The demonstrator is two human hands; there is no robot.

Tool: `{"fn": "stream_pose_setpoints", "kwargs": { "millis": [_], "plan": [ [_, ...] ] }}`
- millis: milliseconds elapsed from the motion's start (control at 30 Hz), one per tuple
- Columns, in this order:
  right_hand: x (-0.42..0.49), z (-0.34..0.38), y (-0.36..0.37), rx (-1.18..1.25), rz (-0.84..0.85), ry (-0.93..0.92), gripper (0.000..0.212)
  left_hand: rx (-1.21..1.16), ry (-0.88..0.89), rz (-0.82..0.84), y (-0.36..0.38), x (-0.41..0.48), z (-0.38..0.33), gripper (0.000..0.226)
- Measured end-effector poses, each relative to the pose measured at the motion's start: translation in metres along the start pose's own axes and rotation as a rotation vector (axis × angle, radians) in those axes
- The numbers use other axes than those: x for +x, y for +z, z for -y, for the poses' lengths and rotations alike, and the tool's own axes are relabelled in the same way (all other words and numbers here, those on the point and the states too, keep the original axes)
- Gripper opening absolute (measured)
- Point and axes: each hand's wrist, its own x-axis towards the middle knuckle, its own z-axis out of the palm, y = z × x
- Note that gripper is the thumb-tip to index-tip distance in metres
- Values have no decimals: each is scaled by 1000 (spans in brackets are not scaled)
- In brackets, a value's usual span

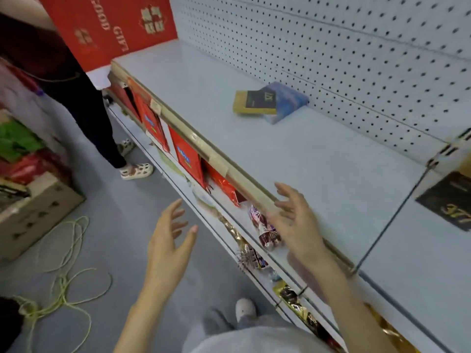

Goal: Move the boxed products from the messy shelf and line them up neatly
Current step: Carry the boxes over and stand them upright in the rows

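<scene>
Gold-and-black box [254, 101] lay overlapping a blue box [289, 100], both well back on the pale shelf [318, 161] near the pegboard. I had left hand [170, 240] and right hand [293, 220] spread, empty, so prob. reaching for a pick. Next: extend fwd, grip the top box, square it up. Black box [448, 200] at right was cut off; lower-shelf goods too blurred to ID.

The shelf [293, 154] is pale blue-grey, and its front strip [204, 142] is dull gold. The back panel [356, 59] has the same pale colour, with a regular pattern of dark holes. The gold box [254, 101] has a black face. The blue box [290, 98] has a cloudy pattern. The gift box [107, 26] is red with gold letters. The floor [114, 225] is grey-blue and the rope [63, 289] is yellow-green.
</scene>
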Motion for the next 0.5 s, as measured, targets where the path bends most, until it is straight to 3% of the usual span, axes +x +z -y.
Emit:
{"fn": "stream_pose_setpoints", "kwargs": {
  "millis": [200, 500],
  "plan": [
    [90, 9, 2, -54, -118, 19, 49, -71, 15, 95, 24, 96, -1, 52],
    [219, 17, 8, -130, -422, 137, 38, -86, 183, 334, 69, 280, -12, 52]
  ]
}}
